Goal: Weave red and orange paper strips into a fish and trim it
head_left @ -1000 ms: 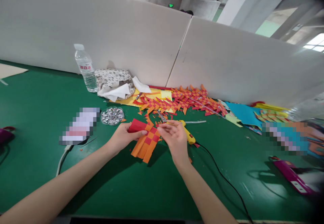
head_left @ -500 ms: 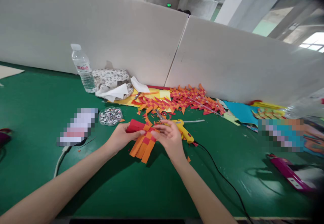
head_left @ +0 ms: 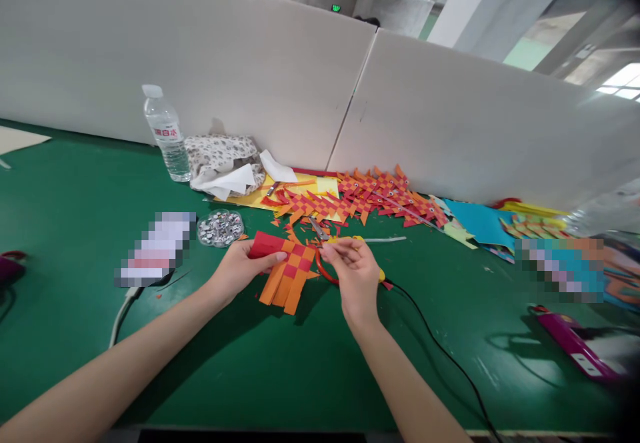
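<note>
My left hand (head_left: 243, 263) pinches a woven paper piece (head_left: 295, 263) above the table, thumb on top. The piece has a plain red end on the left, a red and orange checkered part, and loose orange strips hanging towards me. My right hand (head_left: 357, 276) is just right of the piece, apart from it, with thumb and fingers pressed together; whatever they may hold is too small to make out. Behind that hand lie scissors (head_left: 319, 231) with a red handle loop partly hidden, and a yellow glue gun (head_left: 383, 275), mostly covered.
Finished woven paper fish (head_left: 385, 193) are heaped along the white partition (head_left: 240, 63). A dish of googly eyes (head_left: 220, 228), a phone on a cable, a water bottle (head_left: 170, 139) and a patterned pouch (head_left: 220, 153) stand left. A black cord (head_left: 445, 346) and purple power strip (head_left: 570, 343) lie right.
My right hand has let go of the woven piece and moved right, its fingers drawn together. The left hand still holds the piece, now showing more of its checkered part.
</note>
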Action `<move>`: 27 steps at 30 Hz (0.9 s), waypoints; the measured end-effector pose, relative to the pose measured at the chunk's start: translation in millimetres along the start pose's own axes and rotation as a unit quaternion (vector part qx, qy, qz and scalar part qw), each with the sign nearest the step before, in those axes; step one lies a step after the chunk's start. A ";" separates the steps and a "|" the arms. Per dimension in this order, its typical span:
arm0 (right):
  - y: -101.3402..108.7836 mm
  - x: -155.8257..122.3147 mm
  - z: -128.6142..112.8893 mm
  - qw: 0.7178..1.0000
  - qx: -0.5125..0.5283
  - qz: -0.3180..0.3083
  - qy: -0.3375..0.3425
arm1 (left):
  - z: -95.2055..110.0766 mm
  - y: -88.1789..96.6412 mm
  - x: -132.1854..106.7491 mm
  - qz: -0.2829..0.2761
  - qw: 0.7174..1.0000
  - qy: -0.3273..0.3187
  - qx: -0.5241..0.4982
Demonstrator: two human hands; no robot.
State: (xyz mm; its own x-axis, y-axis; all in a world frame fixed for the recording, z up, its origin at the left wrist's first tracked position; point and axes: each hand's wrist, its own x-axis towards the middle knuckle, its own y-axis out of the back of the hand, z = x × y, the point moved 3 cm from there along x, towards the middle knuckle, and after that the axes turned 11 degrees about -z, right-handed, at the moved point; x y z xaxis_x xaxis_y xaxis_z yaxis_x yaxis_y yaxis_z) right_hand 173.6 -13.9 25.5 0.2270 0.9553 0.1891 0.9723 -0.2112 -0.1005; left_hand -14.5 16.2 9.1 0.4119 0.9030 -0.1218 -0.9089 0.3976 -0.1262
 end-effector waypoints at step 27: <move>-1.5 -2.7 -10.6 0.995 -0.028 -0.080 0.044 | 30.1 -14.5 -58.6 -0.071 0.506 -0.605 0.611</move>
State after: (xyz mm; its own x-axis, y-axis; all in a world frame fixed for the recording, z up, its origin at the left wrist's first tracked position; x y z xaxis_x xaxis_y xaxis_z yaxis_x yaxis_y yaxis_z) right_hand 172.1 -18.4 35.5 0.0711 0.9561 0.2843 0.9974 -0.0716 -0.0084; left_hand -27.4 -37.6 47.7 0.8090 -0.0029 0.5879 -0.5421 -0.3904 0.7441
